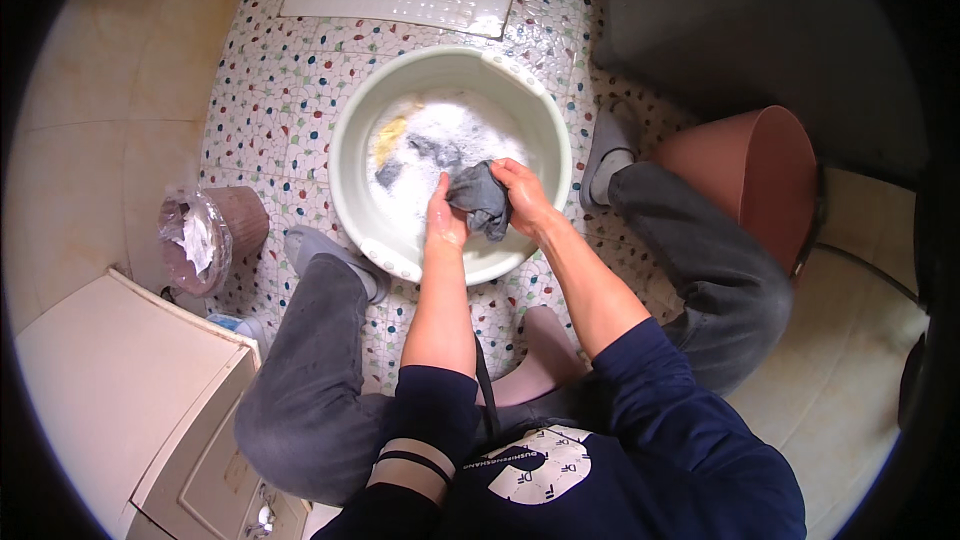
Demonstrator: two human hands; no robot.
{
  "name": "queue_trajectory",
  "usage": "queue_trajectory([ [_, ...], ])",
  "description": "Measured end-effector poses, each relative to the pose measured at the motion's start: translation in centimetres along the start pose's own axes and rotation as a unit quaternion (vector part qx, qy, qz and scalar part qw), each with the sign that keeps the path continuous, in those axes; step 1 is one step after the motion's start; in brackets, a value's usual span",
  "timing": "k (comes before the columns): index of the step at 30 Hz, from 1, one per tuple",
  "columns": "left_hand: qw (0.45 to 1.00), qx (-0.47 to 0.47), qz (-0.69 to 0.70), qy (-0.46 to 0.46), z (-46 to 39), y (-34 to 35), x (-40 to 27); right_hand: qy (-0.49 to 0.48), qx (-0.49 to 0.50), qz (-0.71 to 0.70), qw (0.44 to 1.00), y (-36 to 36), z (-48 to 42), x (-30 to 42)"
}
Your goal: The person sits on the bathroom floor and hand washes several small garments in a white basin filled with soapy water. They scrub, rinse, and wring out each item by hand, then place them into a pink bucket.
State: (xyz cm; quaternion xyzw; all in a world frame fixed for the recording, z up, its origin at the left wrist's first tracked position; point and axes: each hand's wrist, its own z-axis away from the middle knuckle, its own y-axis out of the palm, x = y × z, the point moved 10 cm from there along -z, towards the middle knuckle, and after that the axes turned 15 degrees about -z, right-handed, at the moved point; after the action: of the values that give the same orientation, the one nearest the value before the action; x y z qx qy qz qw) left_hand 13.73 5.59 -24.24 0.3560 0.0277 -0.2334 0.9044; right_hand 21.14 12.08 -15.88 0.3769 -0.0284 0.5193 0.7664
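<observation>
A round pale green plastic basin [342,157] on the tiled floor holds white suds. Over its near right part, my left hand [447,219] and my right hand [523,196] hold a wet, bunched dark grey cloth [481,199] between them. The fingers of my left hand are partly hidden behind the cloth. In the suds, to the left of the held cloth, lie more grey cloth [436,151] and a yellow cloth [390,139].
A squat toilet [405,0] lies beyond the basin. A lined waste bin [238,225] and a cabinet [127,375] stand at left. A large reddish-brown plastic container [772,180] is at right, by my knee. My slippered feet flank the basin.
</observation>
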Motion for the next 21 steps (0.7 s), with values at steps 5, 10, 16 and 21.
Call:
queue_trajectory([
  [5,0.972,-0.136,-0.100,0.166,1.9,-2.6,-4.0,0.018,-0.069,0.074,0.995,-4.4,-1.9,0.6],
  [10,0.969,-0.120,-0.145,0.163,2.6,-2.6,-4.4,0.082,-0.111,0.256,0.957,-7.0,-3.8,-2.1],
  [16,0.853,-0.420,-0.300,0.077,1.9,-11.8,-3.4,-0.031,-0.091,0.569,0.817,-5.1,-5.9,-1.6],
  [21,0.739,-0.505,-0.422,0.144,0.8,-13.6,-3.8,-0.109,-0.251,0.471,0.839,-4.8,-4.7,-2.6],
])
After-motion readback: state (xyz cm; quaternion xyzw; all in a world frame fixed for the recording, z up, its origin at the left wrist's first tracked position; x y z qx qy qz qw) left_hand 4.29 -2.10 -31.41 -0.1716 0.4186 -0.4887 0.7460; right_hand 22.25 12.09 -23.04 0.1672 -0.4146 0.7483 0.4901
